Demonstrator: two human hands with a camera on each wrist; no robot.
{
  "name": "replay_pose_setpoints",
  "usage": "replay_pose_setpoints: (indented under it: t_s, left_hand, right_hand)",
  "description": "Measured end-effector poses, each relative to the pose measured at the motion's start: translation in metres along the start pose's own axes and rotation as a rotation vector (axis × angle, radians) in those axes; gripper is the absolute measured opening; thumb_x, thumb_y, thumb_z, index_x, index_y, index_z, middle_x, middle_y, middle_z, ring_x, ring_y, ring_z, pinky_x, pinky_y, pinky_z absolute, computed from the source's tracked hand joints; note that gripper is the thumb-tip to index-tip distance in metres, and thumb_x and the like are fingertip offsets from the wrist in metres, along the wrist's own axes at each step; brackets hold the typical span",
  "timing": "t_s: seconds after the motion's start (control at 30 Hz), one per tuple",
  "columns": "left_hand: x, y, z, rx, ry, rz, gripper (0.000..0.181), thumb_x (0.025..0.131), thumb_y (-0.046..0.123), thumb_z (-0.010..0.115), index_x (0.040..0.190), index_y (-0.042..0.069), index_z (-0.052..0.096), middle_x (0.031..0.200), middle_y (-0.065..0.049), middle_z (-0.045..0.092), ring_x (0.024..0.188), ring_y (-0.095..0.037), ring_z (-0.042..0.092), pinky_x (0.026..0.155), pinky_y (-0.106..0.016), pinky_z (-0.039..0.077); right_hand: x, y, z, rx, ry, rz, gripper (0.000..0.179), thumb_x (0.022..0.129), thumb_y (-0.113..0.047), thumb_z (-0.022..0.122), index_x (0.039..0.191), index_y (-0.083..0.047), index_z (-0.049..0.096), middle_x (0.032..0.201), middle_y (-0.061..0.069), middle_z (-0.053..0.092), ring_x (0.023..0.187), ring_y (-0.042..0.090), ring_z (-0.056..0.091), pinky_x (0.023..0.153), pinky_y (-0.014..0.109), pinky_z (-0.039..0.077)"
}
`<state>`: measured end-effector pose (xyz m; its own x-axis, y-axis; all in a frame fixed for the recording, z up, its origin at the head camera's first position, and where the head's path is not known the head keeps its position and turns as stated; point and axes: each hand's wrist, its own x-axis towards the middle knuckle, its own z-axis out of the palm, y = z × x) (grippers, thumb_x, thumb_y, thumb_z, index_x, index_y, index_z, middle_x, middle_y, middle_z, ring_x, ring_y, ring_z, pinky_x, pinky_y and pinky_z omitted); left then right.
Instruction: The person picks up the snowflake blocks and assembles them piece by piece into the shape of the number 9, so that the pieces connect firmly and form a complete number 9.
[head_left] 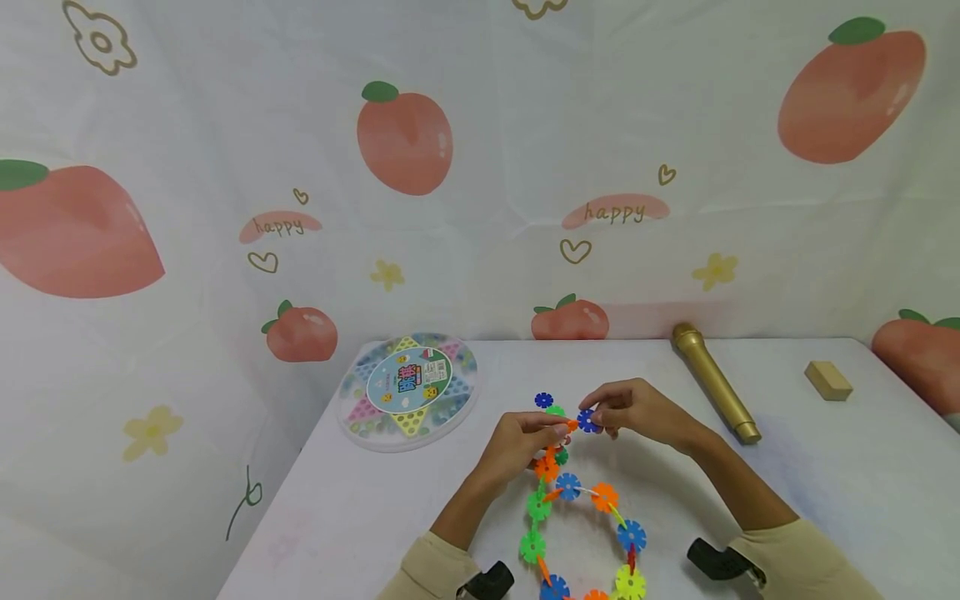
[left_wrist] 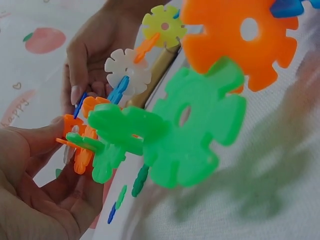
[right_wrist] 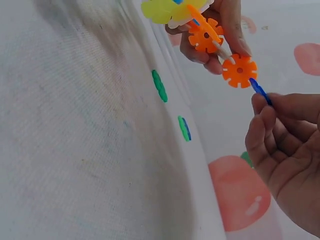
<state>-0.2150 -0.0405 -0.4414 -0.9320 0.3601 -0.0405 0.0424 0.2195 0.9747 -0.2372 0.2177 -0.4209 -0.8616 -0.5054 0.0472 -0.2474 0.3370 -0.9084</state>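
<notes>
My right hand (head_left: 641,412) pinches a dark blue snowflake disc (head_left: 587,422) between thumb and fingers. Its edge meets an orange snowflake disc (right_wrist: 239,70) at the end of a chain; whether the slots are interlocked I cannot tell. The left hand (head_left: 517,446) grips the chain close to that end, around orange pieces (left_wrist: 82,150) partly hidden by its fingers. From there the linked snowflake discs (head_left: 538,507) hang in a colourful loop toward me, with green, orange, blue and yellow pieces. The loop's near end is cut off by the head view's lower edge.
Beyond the hands lie a few loose discs, among them a dark blue disc (head_left: 543,400) and a dark green disc (right_wrist: 159,86). A round board-game box (head_left: 408,392) is at the back left. A gold microphone (head_left: 716,383) and a wooden block (head_left: 828,381) lie right.
</notes>
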Motion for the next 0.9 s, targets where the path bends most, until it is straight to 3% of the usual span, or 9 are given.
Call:
replay_pose_setpoints:
  t_s: [0.47, 0.7, 0.9]
  left_hand:
    - [0.0013, -0.0011, 0.0028, 0.009, 0.033, 0.025, 0.019, 0.101, 0.027, 0.074, 0.109, 0.013, 0.086, 0.094, 0.001, 0.081, 0.083, -0.009, 0.069, 0.065, -0.023, 0.052]
    - [0.001, -0.0024, 0.0042, 0.008, 0.04, 0.033, 0.018, 0.101, 0.024, 0.075, 0.108, 0.012, 0.086, 0.093, 0.0, 0.082, 0.085, -0.008, 0.071, 0.072, -0.022, 0.055]
    - [0.0003, -0.0028, 0.0055, 0.011, 0.068, 0.026, 0.016, 0.099, 0.022, 0.077, 0.106, 0.012, 0.086, 0.092, 0.0, 0.082, 0.084, -0.008, 0.071, 0.068, -0.021, 0.054]
  right_hand:
    - [-0.0019, -0.0004, -0.0001, -0.003, -0.025, -0.086, 0.025, 0.102, -0.009, 0.067, 0.12, 0.006, 0.073, 0.084, 0.034, 0.066, 0.069, 0.022, 0.066, 0.07, 0.033, 0.061]
    - [0.0011, 0.0047, 0.004, -0.003, -0.017, -0.091, 0.022, 0.101, -0.007, 0.068, 0.117, 0.005, 0.076, 0.087, 0.018, 0.074, 0.068, 0.019, 0.065, 0.068, 0.035, 0.06]
    - [0.002, 0.0054, 0.0071, 0.005, -0.007, -0.085, 0.02, 0.101, -0.007, 0.068, 0.115, 0.003, 0.078, 0.089, 0.016, 0.076, 0.068, 0.019, 0.065, 0.067, 0.037, 0.061]
